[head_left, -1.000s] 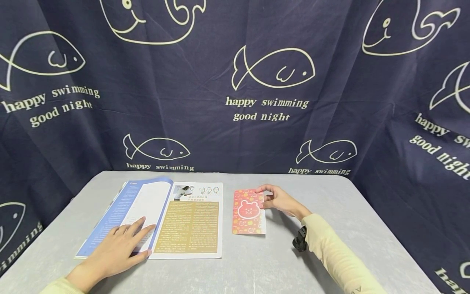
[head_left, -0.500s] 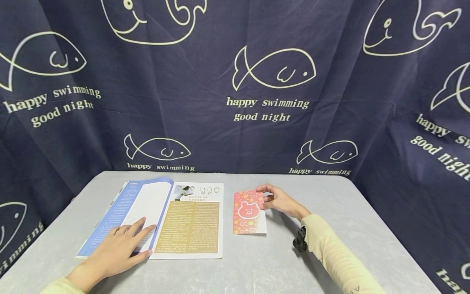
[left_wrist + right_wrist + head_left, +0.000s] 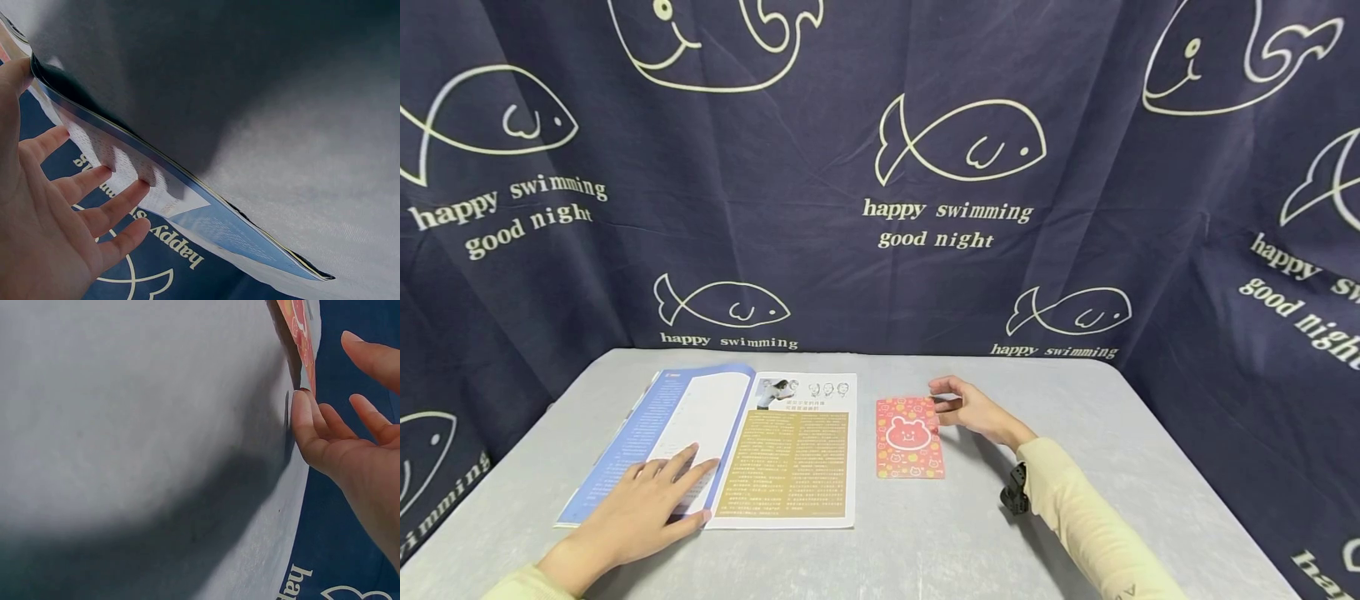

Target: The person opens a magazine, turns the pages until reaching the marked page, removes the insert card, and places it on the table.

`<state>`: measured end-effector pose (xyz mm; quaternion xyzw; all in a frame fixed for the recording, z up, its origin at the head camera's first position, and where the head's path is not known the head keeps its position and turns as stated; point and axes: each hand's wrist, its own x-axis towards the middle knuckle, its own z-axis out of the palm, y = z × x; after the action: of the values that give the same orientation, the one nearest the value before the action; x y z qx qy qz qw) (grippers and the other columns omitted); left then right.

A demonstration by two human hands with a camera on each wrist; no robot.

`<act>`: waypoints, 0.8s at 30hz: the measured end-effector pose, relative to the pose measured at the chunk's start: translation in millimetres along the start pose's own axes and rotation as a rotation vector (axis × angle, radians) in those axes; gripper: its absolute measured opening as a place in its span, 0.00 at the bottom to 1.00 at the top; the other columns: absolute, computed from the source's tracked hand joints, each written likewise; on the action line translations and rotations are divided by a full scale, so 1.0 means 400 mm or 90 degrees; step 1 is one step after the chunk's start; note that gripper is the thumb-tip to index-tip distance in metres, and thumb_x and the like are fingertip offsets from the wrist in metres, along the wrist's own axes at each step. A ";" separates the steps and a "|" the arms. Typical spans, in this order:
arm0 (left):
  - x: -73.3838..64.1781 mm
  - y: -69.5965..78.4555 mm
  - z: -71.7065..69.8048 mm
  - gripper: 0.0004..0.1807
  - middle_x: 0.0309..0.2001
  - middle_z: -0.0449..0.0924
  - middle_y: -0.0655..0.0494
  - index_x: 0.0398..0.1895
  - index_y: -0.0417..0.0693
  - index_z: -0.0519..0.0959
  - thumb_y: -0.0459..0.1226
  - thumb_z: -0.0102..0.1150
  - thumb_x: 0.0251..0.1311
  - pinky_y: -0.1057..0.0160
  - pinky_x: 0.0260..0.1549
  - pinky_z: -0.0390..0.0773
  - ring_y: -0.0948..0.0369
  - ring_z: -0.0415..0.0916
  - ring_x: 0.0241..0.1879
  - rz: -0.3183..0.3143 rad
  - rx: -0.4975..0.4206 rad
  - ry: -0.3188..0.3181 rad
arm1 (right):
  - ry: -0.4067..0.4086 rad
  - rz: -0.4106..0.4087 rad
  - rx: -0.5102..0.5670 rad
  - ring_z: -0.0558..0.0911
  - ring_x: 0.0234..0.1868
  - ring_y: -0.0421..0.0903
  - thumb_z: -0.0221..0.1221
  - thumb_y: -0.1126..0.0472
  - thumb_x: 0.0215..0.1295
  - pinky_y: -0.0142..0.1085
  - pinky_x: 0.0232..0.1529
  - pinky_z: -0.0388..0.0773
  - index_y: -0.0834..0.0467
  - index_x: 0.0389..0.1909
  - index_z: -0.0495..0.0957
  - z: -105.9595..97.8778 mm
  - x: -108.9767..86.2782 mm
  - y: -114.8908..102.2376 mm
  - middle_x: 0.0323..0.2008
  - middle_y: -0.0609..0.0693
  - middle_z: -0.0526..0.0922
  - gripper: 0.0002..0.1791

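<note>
A magazine point(image 3: 793, 458) lies spread on the table at the left, with a blue-and-white left page and a gold right page. My left hand point(image 3: 640, 500) rests on its left page with fingers spread, the thumb at the lower edge near the fold. In the left wrist view those fingertips point(image 3: 145, 184) lie on the printed page. Right of the magazine is a small red booklet point(image 3: 910, 437) with a bear on its cover, which lies down. My right hand point(image 3: 981, 412) is beside its right edge; in the right wrist view the thumb touches the booklet's edge point(image 3: 303, 344) and the other fingers are apart from it.
The grey table point(image 3: 910, 550) ends at a dark blue curtain point(image 3: 820, 250) printed with fish and lettering, which closes in the back and sides. A black device point(image 3: 1015, 490) is strapped at my right wrist.
The booklet's cover has swung down to the right, covering the white page that showed along its edge. My right fingers have let go of the cover. The left hand has not moved.
</note>
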<state>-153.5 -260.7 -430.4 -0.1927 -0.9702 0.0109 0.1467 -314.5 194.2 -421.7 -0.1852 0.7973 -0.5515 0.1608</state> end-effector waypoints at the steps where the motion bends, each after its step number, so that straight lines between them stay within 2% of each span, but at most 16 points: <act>1: 0.000 0.000 0.000 0.35 0.59 0.70 0.47 0.59 0.58 0.70 0.61 0.57 0.47 0.42 0.46 0.67 0.48 0.73 0.48 0.000 0.000 0.000 | 0.001 0.001 0.000 0.69 0.58 0.64 0.56 0.75 0.54 0.38 0.52 0.74 0.71 0.61 0.55 -0.001 -0.001 0.001 0.62 0.70 0.59 0.33; 12: 0.004 -0.006 0.008 0.35 0.58 0.71 0.47 0.59 0.58 0.70 0.62 0.56 0.47 0.43 0.45 0.67 0.48 0.74 0.47 0.007 0.002 0.004 | 0.014 0.005 -0.014 0.66 0.60 0.65 0.55 0.75 0.52 0.43 0.54 0.72 0.71 0.61 0.56 -0.011 -0.009 0.001 0.61 0.70 0.60 0.33; 19: 0.012 -0.011 0.003 0.36 0.57 0.73 0.47 0.58 0.57 0.71 0.63 0.56 0.47 0.42 0.45 0.67 0.48 0.75 0.45 0.016 0.003 0.008 | 0.027 -0.014 -0.012 0.66 0.58 0.67 0.56 0.73 0.51 0.39 0.50 0.75 0.72 0.59 0.57 -0.025 -0.021 -0.017 0.60 0.71 0.61 0.32; 24: 0.021 -0.018 -0.004 0.35 0.54 0.75 0.48 0.57 0.56 0.72 0.62 0.57 0.47 0.41 0.43 0.68 0.47 0.76 0.43 0.022 0.003 0.017 | 0.051 -0.032 -0.027 0.66 0.58 0.68 0.59 0.70 0.52 0.38 0.47 0.76 0.69 0.58 0.61 -0.037 -0.042 -0.035 0.59 0.69 0.63 0.31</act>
<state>-163.2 -264.1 -425.9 -0.2092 -0.9646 0.0135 0.1601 -304.9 209.9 -402.6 -0.1860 0.8098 -0.5452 0.1108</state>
